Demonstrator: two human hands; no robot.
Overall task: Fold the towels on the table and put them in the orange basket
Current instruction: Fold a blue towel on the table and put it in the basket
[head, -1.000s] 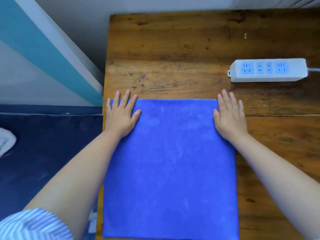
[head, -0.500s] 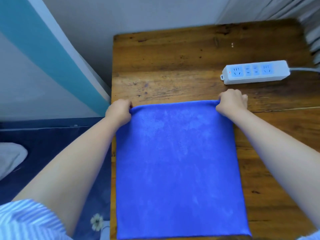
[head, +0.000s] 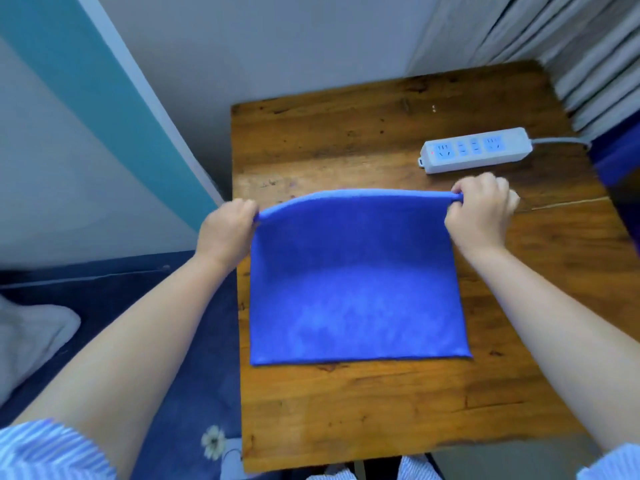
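Your left hand [head: 227, 230] has its fingers curled in, pinching the far left corner of the blue towel [head: 353, 299], and your right hand [head: 479, 211] is doing the same at the far right corner. On the right you can see the cloth bunched under the thumb; on the left the motion blur makes it hard to say exactly which fingers have the fabric. The far edge runs between your two fists, raised off the wood and bowed upward in the middle. The near half lies flat on the wooden table [head: 381, 410], its near edge well back from the table's front. Just beyond your right knuckles sits a white power strip [head: 476, 150], not touching the towel. Off to the left there's a pale cloth [head: 31, 337] down on the dark blue floor.
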